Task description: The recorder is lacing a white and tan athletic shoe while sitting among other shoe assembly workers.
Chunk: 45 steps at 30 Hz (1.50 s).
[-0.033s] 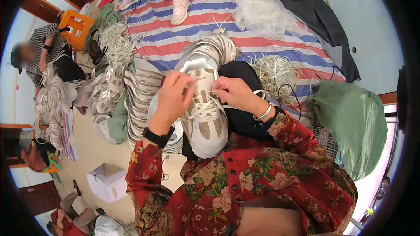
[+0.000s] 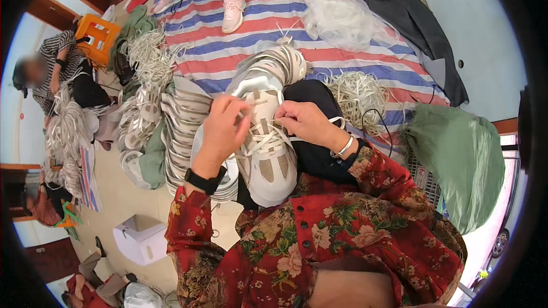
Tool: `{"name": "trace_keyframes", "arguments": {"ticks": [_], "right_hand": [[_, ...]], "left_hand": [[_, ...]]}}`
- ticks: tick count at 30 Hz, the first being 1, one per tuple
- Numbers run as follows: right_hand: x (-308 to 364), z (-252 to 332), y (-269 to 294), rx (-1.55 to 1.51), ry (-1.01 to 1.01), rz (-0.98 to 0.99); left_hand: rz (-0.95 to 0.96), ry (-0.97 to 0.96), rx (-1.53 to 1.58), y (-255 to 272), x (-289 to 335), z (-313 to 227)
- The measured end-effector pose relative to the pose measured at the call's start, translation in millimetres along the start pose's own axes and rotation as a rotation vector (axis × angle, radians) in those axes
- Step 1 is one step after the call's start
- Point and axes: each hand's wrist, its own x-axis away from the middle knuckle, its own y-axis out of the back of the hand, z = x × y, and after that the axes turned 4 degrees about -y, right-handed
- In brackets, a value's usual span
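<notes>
A beige and white sneaker upper (image 2: 268,178) lies in front of me with its toe toward my body. Flat cream shoelace (image 2: 266,141) crosses its lower eyelets, and loose lace lies over it. My right hand (image 2: 311,122) pinches the shoelace at the right eyelet edge, by the tongue (image 2: 260,103). My left hand (image 2: 225,125) is over the left eyelet side, fingers curled toward the thumb. Its fingertips are slightly blurred, and what they hold cannot be made out. Beyond the tongue a curved row of nested sneaker uppers (image 2: 279,60) stretches away.
Stacked uppers (image 2: 185,120) stand at my left. A heap of pale laces (image 2: 358,97) lies at right on the striped sheet (image 2: 228,51), near a clear plastic bag (image 2: 334,14). Green cloth (image 2: 456,165) covers something at far right. A white box (image 2: 140,239) stands left; other people sit around.
My left fingers have shifted slightly off the tongue, leaving more of it showing. My right hand keeps its pinch at nearly the same place.
</notes>
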Motion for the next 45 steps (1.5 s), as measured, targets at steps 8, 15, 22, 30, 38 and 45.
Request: {"name": "trace_keyframes", "arguments": {"ticks": [8,15,22,30,38,45], "right_hand": [[-8.6,15.0,1.5,0.550,0.279,-0.058],[-19.4,41.5,-3.9,0.801,0.277,0.093],[-11.5,39.0,-4.7,0.715,0.256,-0.047],[-9.2,33.1,-22.6,0.474,0.187,-0.217],[-5.0,24.9,-0.8,0.322,0.200,-0.114],[-4.0,8.4,-21.4,0.433,0.218,-0.139]], "left_hand": [[0.097,-0.034,-0.127,0.4,6.2,2.9],[0.179,-0.036,-0.176,-4.3,2.9,6.1],[0.201,-0.057,-0.115,-3.5,5.0,11.8],[0.226,-0.028,-0.056,-5.3,6.3,14.6],[0.275,-0.026,-0.126,-1.0,0.8,1.6],[0.389,-0.021,-0.377,-5.2,-12.8,-18.7]]}}
